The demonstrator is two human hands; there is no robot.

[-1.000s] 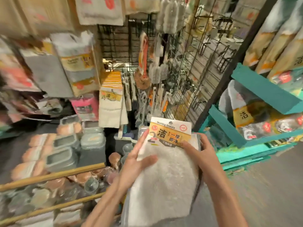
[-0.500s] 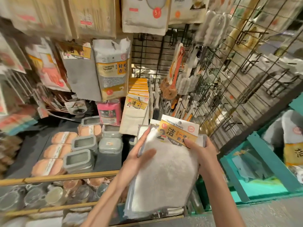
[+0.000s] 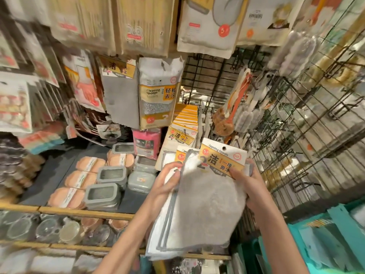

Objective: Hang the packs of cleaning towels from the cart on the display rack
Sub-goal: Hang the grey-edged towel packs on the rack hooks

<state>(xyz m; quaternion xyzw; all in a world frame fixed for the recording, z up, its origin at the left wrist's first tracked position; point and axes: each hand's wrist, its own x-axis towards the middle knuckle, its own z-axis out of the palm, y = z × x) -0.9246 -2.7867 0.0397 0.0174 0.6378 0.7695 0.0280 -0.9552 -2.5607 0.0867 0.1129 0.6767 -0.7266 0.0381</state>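
Head view, one moment. Both hands hold a stack of cleaning towel packs [image 3: 201, 204] in front of the display rack [image 3: 308, 123], below the hung goods.

Left hand [image 3: 164, 186]: fingers curled round the left edge of the stack, thumb on the front towel, so the hand grips the packs. Grey-bordered towel edges fan out below this hand.

Right hand [image 3: 250, 186]: thumb lies on the lower right corner of the front pack's yellow header card [image 3: 222, 158]; the other fingers wrap behind the right edge. It grips the packs as well.

Header card tilts slightly clockwise; its punched hole sits near the top edge, free of any hook. A second header card [image 3: 180, 155] shows just behind, to the left.

Further packs of the same yellow-header type [image 3: 182, 133] hang on the rack just above and behind the held stack. A cleaning sponge pack [image 3: 158, 95] hangs above those. The black wire grid of the rack runs up the right side, carrying brushes [image 3: 233, 107].

Lower left: a shelf [image 3: 65, 209] with a wooden front rail carries grey lidded containers [image 3: 104, 196] and orange sponges [image 3: 79, 179].

A teal frame [image 3: 339, 214] is at lower right; cannot tell whether it is the cart.
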